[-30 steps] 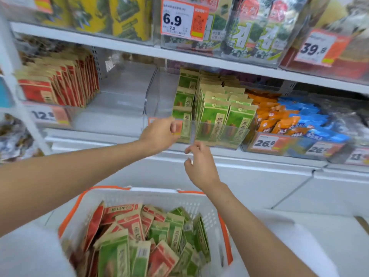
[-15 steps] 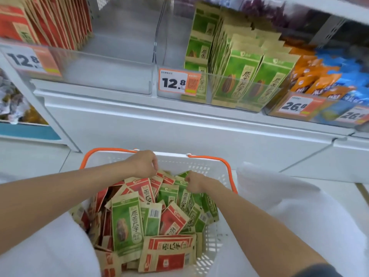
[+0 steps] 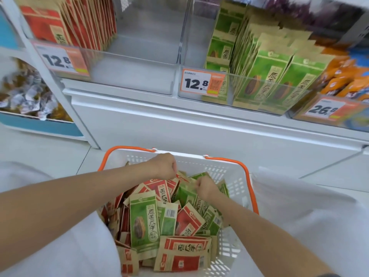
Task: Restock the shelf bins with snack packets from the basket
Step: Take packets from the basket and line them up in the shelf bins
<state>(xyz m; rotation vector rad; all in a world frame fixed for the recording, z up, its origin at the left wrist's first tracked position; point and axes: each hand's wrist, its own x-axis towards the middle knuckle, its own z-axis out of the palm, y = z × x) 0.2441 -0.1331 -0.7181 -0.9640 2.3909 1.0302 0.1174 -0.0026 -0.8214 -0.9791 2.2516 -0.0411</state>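
**RESTOCK STATUS: BINS PART-FILLED, BASKET LOADED**

The basket point(image 3: 237, 176) stood near the person, below the shelf, and held a loose heap of red and green snack packets point(image 3: 144, 216). Both grips were down inside it at the far end. The left grip point(image 3: 165, 166) was clenched just above the top edge of a red packet. The right grip point(image 3: 205, 188) was clenched among green packets to its right. The fingers were hidden, so it could not be told whether either grip grasped a packet.

On the shelf, the left bin point(image 3: 139, 56) carried a row of red packets point(image 3: 79, 21) on its left side only, and its right side showed bare bin floor. The right bin point(image 3: 194, 47) carried green packets point(image 3: 277, 76) across most of its width, with a narrow gap at its left wall.

Assessment: the task appeared to be in mid-course. Both bins held stock, but most of the basket load remained to be shelved. The left bin had the larger space to fill. The step in hand appeared to be selection of a packet.
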